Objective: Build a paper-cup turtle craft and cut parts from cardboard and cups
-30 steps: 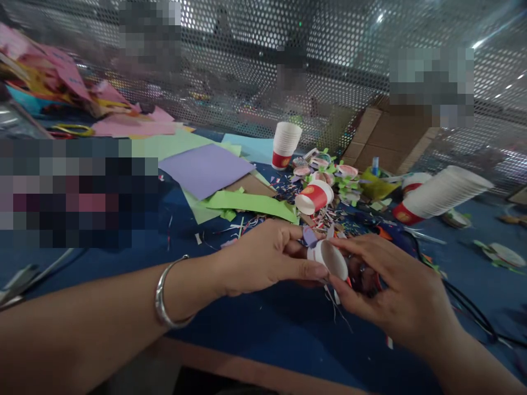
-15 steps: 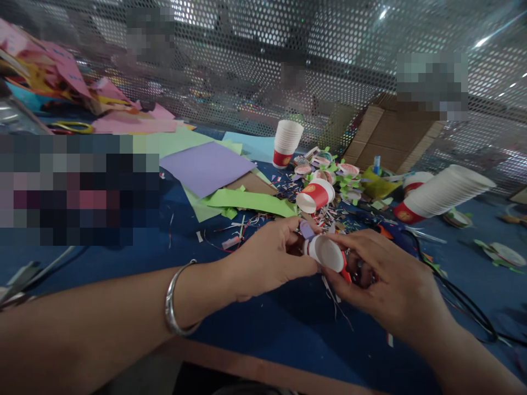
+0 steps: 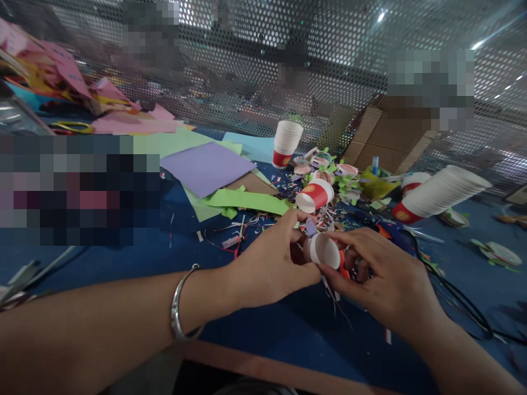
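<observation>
Between my two hands is a small white cut-down paper cup [image 3: 328, 251], tilted with its round hollow side facing me. A purple paper tab [image 3: 310, 227] stands up at its left rim. My left hand [image 3: 274, 260] wears a silver bangle at the wrist and pinches the cup from the left. The thumb and fingers of my right hand [image 3: 370, 269] close on its right edge. An orange-red object [image 3: 344, 262] shows under the right fingers; its kind is mostly hidden. Just beyond the hands, a red-and-white paper cup [image 3: 314, 196] lies on its side.
Paper scraps and a pile of cut cup pieces [image 3: 325, 164] lie behind my hands. Stacked paper cups [image 3: 444, 195] lean at right; another cup stack [image 3: 287, 144] stands farther back. Purple paper [image 3: 208, 166] and a green strip [image 3: 251, 202] lie left. A black cable [image 3: 457, 296] curves at right.
The cup has tipped slightly and shifted a little left in my hands. My left fingers have moved slightly up around the purple tab. Both hands keep their hold.
</observation>
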Available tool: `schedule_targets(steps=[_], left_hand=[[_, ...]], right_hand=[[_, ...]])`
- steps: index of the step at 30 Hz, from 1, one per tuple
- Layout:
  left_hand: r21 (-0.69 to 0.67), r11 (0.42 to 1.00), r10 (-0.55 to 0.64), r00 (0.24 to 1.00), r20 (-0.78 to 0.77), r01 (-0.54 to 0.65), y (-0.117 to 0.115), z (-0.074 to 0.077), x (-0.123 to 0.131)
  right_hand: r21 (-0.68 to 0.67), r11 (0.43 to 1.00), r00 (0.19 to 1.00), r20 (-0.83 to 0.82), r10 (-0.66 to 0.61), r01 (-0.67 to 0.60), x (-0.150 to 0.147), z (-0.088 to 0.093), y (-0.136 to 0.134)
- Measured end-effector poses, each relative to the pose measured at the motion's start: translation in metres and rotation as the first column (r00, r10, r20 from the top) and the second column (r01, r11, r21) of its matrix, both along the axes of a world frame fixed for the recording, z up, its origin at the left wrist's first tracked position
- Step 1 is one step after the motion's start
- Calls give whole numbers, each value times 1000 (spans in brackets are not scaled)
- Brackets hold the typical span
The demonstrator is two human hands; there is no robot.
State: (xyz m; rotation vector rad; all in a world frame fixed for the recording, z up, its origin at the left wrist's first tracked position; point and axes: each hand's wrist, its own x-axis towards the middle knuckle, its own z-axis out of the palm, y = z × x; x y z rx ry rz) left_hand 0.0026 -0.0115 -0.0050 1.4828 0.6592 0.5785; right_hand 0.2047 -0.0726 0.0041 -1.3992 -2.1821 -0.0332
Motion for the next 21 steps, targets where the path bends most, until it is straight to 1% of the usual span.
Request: schedule_targets(steps=[4, 9, 17, 21], left_hand=[[-39, 999, 10, 999, 47, -8, 1, 1, 2], [-112, 994, 32, 994, 106, -21, 3, -1, 4], [-174, 978, 126, 990, 56, -114, 4, -3, 6], [-268, 955, 152, 986, 68, -129, 0, -4, 8]], right_hand=[[-18, 1000, 999, -35, -12, 11, 0, 2, 0], [-41, 999, 999, -49, -20, 18, 1, 2, 1], [-54, 999, 1000, -22, 1, -3, 2, 0, 5], [-76, 997, 1000, -19, 0, -2, 2, -1, 6]])
